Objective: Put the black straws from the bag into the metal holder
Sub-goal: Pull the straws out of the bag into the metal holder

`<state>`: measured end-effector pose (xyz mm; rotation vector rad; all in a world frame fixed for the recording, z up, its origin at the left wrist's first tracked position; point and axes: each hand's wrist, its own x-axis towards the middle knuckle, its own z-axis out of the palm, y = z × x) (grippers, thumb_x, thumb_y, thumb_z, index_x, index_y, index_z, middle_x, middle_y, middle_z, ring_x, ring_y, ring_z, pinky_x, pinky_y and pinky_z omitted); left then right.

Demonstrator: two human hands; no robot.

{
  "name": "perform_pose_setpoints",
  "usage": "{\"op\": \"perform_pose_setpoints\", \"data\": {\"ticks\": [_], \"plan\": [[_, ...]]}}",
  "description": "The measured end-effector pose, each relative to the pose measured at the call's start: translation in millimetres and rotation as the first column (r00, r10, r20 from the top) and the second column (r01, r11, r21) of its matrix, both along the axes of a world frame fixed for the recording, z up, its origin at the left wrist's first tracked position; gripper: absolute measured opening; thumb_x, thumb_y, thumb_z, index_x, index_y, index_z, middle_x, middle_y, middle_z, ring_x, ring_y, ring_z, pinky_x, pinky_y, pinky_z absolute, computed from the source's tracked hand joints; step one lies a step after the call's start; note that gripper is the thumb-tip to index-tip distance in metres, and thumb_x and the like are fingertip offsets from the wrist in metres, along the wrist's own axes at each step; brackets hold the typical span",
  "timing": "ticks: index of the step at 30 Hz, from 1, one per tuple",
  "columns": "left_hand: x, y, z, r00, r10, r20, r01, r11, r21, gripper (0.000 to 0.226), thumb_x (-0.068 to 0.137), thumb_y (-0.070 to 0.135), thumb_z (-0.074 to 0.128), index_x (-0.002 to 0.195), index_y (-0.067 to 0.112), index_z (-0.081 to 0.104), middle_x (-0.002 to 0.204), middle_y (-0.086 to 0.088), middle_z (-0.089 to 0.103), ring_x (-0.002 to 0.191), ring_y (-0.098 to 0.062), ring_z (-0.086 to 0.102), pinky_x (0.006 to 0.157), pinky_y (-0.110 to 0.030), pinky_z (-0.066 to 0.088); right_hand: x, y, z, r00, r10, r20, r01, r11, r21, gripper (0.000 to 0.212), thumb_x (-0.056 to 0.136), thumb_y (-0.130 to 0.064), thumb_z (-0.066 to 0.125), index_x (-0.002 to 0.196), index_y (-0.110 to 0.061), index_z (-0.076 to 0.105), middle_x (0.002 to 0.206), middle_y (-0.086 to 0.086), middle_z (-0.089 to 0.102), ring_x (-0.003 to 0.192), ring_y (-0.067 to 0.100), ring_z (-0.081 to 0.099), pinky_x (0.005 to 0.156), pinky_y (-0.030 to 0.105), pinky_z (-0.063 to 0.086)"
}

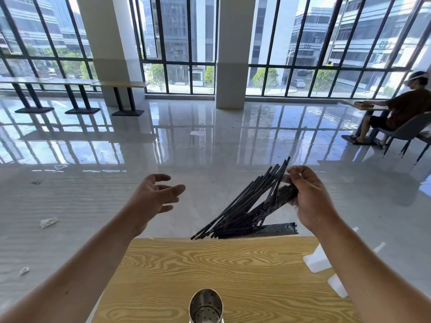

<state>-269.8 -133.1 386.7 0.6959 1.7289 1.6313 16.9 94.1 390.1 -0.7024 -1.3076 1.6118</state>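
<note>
— What's the right hand [310, 197] got?

— The straws [245, 206], a black bundle in a clear bag [283, 194]. Its grip is clenched on the upper end of the bag, up off the table [163, 264]. The straws fan out and slant down to the left, their low ends just over the table's far edge.

— And the left hand [156, 194]?

— Raised beside the bundle, well apart from it. Fingers spread and curled a bit, grip released, holding nothing.

— Where's the holder [205, 306]?

— At the near edge of the table, standing upright, shiny metal with small holes in the wall. I can see into its mouth; no straw inside that I can make out. It's well apart from the bundle.

— Anything else about?

— Scraps of clear wrapper [47, 222] on the floor to the left, and a person [401, 108] seated at another table far off on the right, by the windows.
</note>
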Motion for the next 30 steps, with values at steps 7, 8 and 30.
{"op": "perform_pose_setpoints", "data": {"ticks": [7, 8, 30], "plan": [[-7, -1, -2, 0.83, 0.346, -0.436, -0.388, 0.921, -0.007, 0.047, 0.076, 0.044, 0.091, 0.112, 0.026, 0.066, 0.103, 0.0, 0.069, 0.088, -0.017, 0.066, 0.071, -0.033, 0.052, 2, 1, -1, 1.0, -0.002, -0.005, 0.002, 1.0, -0.001, 0.035, 0.111, -0.017, 0.057, 0.082, -0.027, 0.074, 0.074, -0.005, 0.076, 0.051, 0.006, 0.064, 0.041, 0.018, 0.046], [-7, -1, 0, 0.908, 0.263, -0.327, -0.276, 0.961, 0.009, 0.048, 0.075, 0.041, 0.091, 0.113, 0.023, 0.068, 0.097, 0.0, 0.071, 0.083, -0.016, 0.066, 0.07, -0.033, 0.053, 2, 1, -1, 1.0, -0.003, -0.006, 0.003, 1.0, -0.002, 0.034, 0.111, -0.017, 0.056, 0.083, -0.026, 0.073, 0.074, -0.005, 0.076, 0.051, 0.006, 0.064, 0.041, 0.018, 0.046], [8, -1, 7, 0.998, -0.044, -0.035, 0.045, 0.998, 0.035, 0.045, 0.077, 0.039, 0.079, 0.111, 0.012, 0.072, 0.089, -0.005, 0.082, 0.084, -0.014, 0.078, 0.095, -0.039, 0.056, 1, -3, 4, 1.0, -0.01, 0.026, 0.01, 1.0, -0.003, 0.027, 0.111, -0.02, 0.057, 0.088, -0.025, 0.07, 0.086, 0.005, 0.072, 0.058, 0.015, 0.063, 0.046, 0.02, 0.05]]}}
